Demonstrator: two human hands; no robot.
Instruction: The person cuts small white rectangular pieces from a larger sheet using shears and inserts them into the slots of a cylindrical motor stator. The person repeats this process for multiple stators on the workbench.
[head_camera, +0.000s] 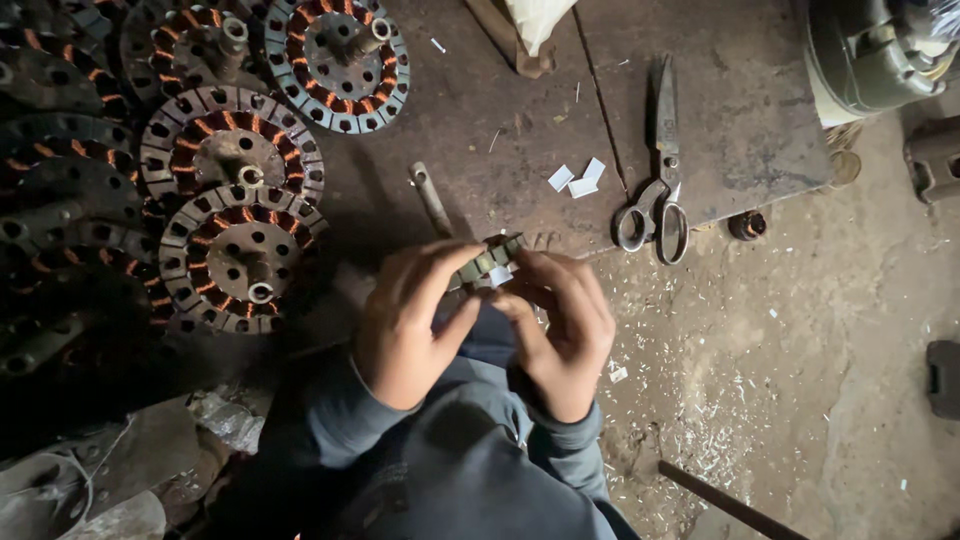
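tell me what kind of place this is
Likely a fan motor rewinding workshop: stacked copper-wound stators, worn scissors and insulation paper scraps on a board, both hands on a small slotted part.

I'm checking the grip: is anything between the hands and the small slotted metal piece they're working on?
Nothing visible. The left hand and right hand both pinch the small slotted metal piece directly with bare fingers. A white scrap sits just under it, not between fingers and metal as far as shows.

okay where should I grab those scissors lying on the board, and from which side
Take the scissors by the two finger loops at the end near the board's edge, coming from the floor side beside the right hand. They lie flat and shut, blades pointing away, so the loops are probably the safest hold.
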